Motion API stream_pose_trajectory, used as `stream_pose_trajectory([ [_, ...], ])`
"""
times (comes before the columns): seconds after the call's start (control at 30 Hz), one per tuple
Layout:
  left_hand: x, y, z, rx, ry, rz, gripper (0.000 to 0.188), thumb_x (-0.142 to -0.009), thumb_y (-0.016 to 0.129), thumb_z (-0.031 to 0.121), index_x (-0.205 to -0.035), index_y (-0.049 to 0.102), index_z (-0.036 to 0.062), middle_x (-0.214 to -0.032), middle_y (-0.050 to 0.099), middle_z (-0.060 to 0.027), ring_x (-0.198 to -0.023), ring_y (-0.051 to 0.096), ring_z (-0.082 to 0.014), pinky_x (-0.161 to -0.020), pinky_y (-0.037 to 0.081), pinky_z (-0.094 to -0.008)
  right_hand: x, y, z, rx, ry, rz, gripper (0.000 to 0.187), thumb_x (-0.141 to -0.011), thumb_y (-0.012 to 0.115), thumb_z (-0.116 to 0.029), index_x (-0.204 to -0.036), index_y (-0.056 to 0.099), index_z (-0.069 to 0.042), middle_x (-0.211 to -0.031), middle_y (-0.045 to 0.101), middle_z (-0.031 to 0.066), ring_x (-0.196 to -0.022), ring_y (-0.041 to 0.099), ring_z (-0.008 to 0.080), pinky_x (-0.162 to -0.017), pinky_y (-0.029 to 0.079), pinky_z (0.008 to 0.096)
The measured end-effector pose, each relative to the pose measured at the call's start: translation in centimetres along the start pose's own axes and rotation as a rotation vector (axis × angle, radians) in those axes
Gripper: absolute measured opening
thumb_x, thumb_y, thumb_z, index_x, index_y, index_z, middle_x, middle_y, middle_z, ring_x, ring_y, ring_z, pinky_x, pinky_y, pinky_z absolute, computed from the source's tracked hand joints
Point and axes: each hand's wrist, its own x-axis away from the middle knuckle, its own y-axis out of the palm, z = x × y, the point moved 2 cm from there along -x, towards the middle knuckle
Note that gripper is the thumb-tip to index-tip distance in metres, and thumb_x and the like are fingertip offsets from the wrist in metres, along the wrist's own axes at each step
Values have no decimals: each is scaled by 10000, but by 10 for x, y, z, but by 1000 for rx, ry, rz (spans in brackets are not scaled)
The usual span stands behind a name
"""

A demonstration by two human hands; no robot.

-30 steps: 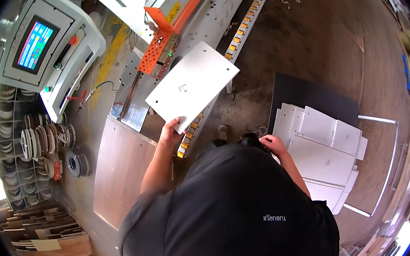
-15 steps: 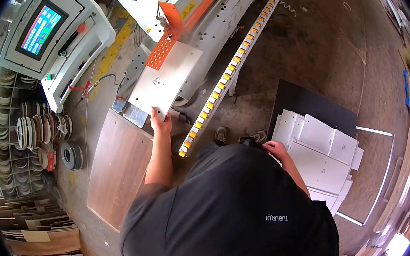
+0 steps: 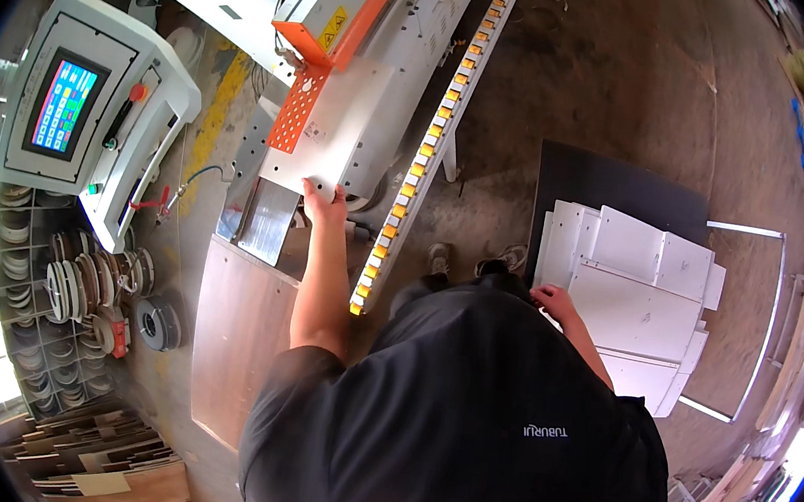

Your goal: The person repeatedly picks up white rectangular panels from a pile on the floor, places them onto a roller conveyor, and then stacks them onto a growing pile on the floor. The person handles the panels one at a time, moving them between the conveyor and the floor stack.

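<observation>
A thin white panel point(image 3: 337, 127) lies on the bed of a large machine, its far part next to an orange perforated plate point(image 3: 299, 111). My left hand point(image 3: 326, 204) grips the panel's near edge, with fingers spread along it. My right hand point(image 3: 553, 302) is by my waist, its fingers curled in; whatever they hold, if anything, is hidden. Just beside it is a stack of white panels point(image 3: 633, 310) with small drilled holes, on a dark board point(image 3: 615, 185).
A rail with yellow rollers point(image 3: 417, 169) runs along the machine. At left stands a control console point(image 3: 94, 101) with a lit screen. A brown board point(image 3: 239, 352) lies near my left arm. Edge-band rolls point(image 3: 91, 277) fill a rack. A metal frame point(image 3: 778, 291) stands beyond the stack.
My left hand has moved forward with the white panel, which sits farther along the machine beside the orange plate. More of the shiny metal surface behind it shows. My right hand has barely moved.
</observation>
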Motion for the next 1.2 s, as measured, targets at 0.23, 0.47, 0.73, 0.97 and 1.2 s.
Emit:
stream_pose_trajectory([
  [0.23,-13,49,-30,-145,-26,-198,398,-1033,546,432,-1265,563,108,-1145,644,-51,-979,641,-221,-708,551,-328,-8,-23,40,-12,65,45,326,-928,693,-379,-1015,727,-67,-867,727,32,-771,683,146,-666,520,303],
  [0.47,47,78,-134,-1468,231,-354,484,-952,612,451,-1228,550,59,-1121,680,-83,-1044,659,-217,-737,485,-360,-20,-46,97,-380,143,186,338,-907,663,-363,-922,735,-33,-810,729,63,-718,681,156,-624,535,317],
  [0.73,85,95,-184,-2187,778,-481,606,-925,683,385,-1307,472,-36,-1231,604,-285,-1112,604,-458,-956,469,-508,-81,-109,230,-702,314,413,347,-933,648,-424,-939,727,-87,-841,711,38,-729,649,164,-630,534,333],
  [0.97,75,108,-193,-2364,685,-257,775,-926,686,331,-1471,315,-76,-1424,497,-286,-1260,552,-404,-1040,458,-461,-134,-228,282,-1518,152,845,400,-960,612,-458,-1212,617,-147,-1148,687,31,-1007,616,169,-863,507,371],
  [1.2,83,113,-214,-2385,619,-111,797,-913,691,331,-1464,293,-86,-1354,522,-318,-1218,571,-420,-1006,487,-472,-173,-364,346,-2049,-49,1259,505,-1017,574,-388,-1391,450,-73,-1400,527,108,-1189,607,279,-959,537,461],
])
